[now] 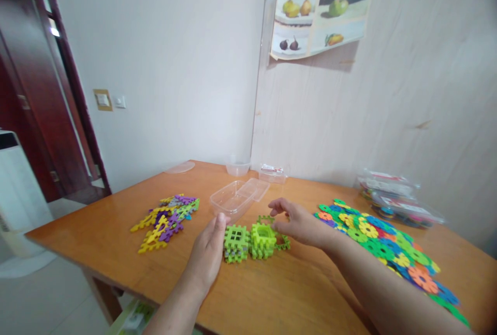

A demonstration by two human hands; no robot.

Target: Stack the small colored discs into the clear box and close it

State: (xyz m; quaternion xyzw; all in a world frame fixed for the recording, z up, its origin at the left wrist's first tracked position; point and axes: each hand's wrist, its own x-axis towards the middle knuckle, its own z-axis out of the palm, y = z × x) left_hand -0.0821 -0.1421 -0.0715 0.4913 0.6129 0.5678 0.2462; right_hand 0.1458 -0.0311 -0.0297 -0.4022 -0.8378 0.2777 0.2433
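Observation:
Two stacks of green notched square plastic building pieces stand side by side on the wooden table: a left stack (236,244) with a windowed piece on top, and a brighter right stack (263,242) with an open square centre. My left hand (207,252) rests against the left stack's outer side, fingers extended and thumb upward. Over the right stack's right edge hovers my right hand (297,221), its fingers curved and apart with nothing visible between them. Beneath those fingers lies a loose green square frame (284,243); another green piece (265,218) sits behind the stack.
Yellow and purple notched pieces (166,226) lie at left. Many coloured flower-shaped discs (382,244) spread at right. Behind my hands are a clear plastic tub (233,199), a lid (256,189) and a round bowl (238,168). Filled clear boxes (404,208) stand at back right.

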